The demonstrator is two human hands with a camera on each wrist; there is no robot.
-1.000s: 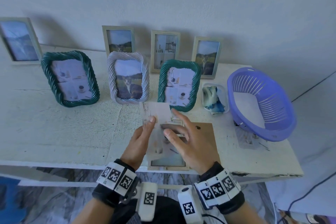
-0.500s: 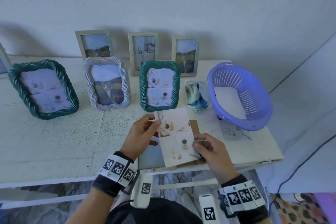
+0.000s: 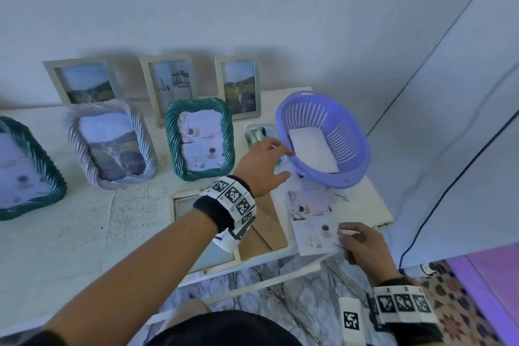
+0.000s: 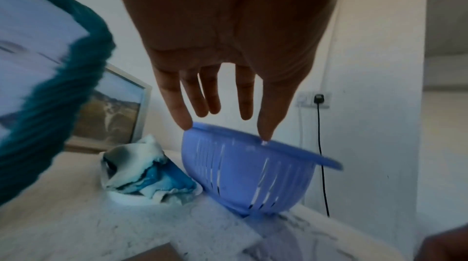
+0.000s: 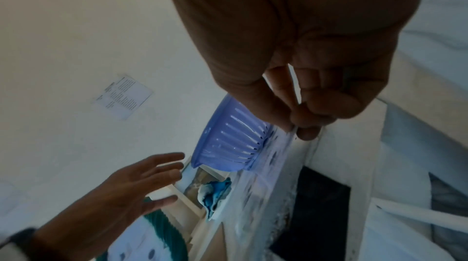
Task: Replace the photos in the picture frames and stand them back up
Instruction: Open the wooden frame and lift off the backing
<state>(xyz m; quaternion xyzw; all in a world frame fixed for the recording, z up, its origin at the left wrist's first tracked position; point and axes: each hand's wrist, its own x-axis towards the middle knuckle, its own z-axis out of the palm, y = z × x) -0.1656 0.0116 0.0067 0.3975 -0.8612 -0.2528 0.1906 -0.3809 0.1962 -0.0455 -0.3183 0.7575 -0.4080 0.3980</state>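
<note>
A collage photo [image 3: 311, 222] with a coffee cup on it hangs over the table's right front edge; my right hand [image 3: 341, 232] pinches its near corner, also seen in the right wrist view [image 5: 298, 125]. A plain frame [image 3: 179, 202] lies flat and opened on the table, its brown backing [image 3: 266, 230] folded out beside it. My left hand [image 3: 280, 163] stretches out empty, fingers straight, just short of a purple basket [image 3: 331, 177]. In the left wrist view its fingertips [image 4: 186, 123] sit at the basket rim [image 4: 291, 151]. White sheets [image 3: 311, 149] lie in the basket.
Rope-edged frames stand in a row: green [image 3: 199, 174], lilac [image 3: 109, 180], green [image 3: 28, 205]. Three plain frames [image 3: 171, 64] lean on the wall behind. A small dish with a blue-white cloth [image 4: 147, 175] sits left of the basket. The table edge [image 3: 384, 222] is close on the right.
My left hand has let go of the photo and reached right toward the basket. My right hand has carried the photo rightward to the table's edge.
</note>
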